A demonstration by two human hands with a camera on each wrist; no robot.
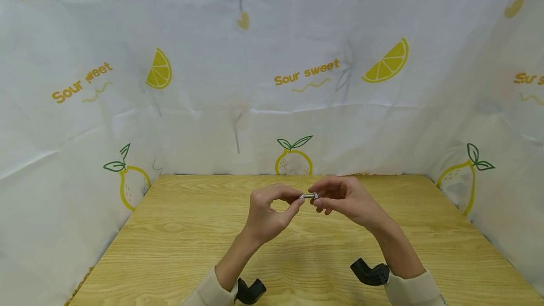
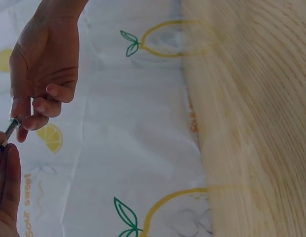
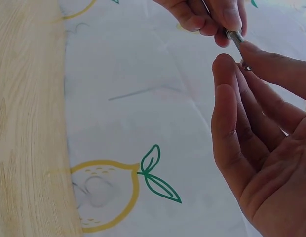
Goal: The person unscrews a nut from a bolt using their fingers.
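Observation:
A small silver metal bolt (image 1: 309,196) is held level between the two hands, above the wooden table. My left hand (image 1: 268,214) pinches its threaded end between thumb and index finger. At the other end, the thumb and index fingertips of my right hand (image 1: 349,204) close around the bolt's wider head. The right wrist view shows the bolt's threads (image 3: 236,37) between the two thumbs, with a ring-like edge right at the left fingertips. Those fingertips hide the tip of the bolt. The right hand's other fingers (image 3: 224,118) are loosely bent and hold nothing.
Under the hands lies a wood-grain table (image 1: 182,244). A white cloth (image 1: 204,89) printed with lemons and lettering hangs behind it and along both sides. Black curved fittings are at the left wrist (image 1: 250,291) and the right wrist (image 1: 370,273), by the light sleeves.

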